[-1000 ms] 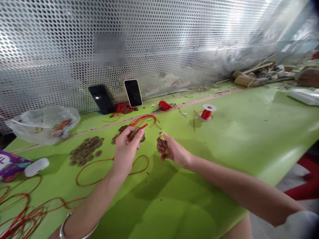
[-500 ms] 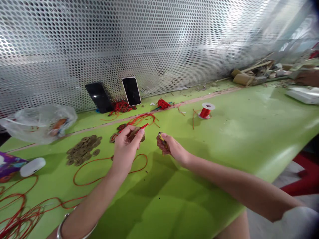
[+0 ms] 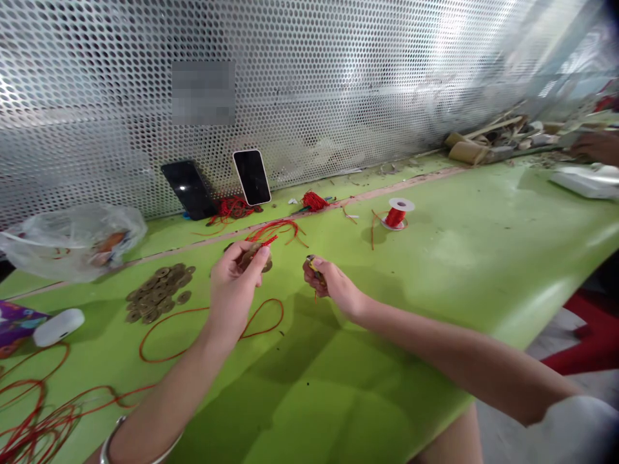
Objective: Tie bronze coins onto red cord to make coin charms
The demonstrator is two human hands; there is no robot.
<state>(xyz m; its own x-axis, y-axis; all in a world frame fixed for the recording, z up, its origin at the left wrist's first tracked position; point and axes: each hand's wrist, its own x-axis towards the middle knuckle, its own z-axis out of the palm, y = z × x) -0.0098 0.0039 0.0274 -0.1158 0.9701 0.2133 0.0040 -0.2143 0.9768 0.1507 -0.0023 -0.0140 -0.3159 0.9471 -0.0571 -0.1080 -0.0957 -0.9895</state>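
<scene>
My left hand pinches a coin, its red cord just left of the lighter gripped in my right hand.

I look down on a lime-green table. From its middle, a pile of round brass coins lies at nine o'clock and a loop of red cord at eight. A white spool of red thread stands at one. A black phone and a white-edged phone are propped at eleven, and a clear plastic bag sits at ten.
</scene>
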